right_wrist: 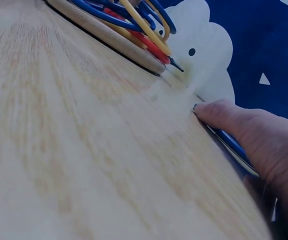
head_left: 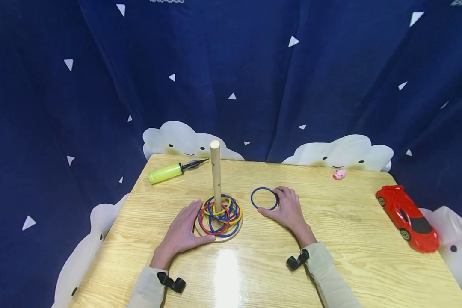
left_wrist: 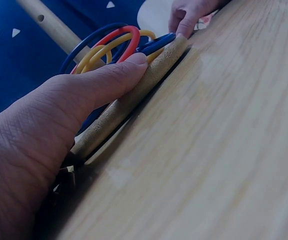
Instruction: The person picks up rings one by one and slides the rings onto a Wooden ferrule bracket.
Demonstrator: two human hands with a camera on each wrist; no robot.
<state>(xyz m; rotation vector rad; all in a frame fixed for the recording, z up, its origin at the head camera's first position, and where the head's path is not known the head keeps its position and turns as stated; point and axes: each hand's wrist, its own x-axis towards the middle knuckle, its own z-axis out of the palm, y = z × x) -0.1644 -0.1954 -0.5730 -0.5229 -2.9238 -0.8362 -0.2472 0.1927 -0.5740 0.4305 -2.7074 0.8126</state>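
Observation:
A wooden ring-toss stand has an upright post (head_left: 216, 182) on a round base (left_wrist: 134, 100). Several blue, yellow and red rings (head_left: 214, 234) lie in a loose heap around the foot of the post. My left hand (head_left: 182, 231) holds the base from the left front; its thumb (left_wrist: 119, 77) lies over the rim and the other fingers reach along the far left side, partly hidden in the left wrist view. To the right of the stand, my right hand (head_left: 288, 210) grips a single blue ring (head_left: 252, 199) by its right side, down at the tabletop.
A yellow-green hand pump (head_left: 165, 173) with a black nozzle lies at the back left. Near the back right edge is a small pink pig figure (head_left: 339, 174). A red toy car (head_left: 406, 218) lies at the right edge. Dark blue cloth (head_left: 254, 119) hangs behind the wooden table (head_left: 354, 239).

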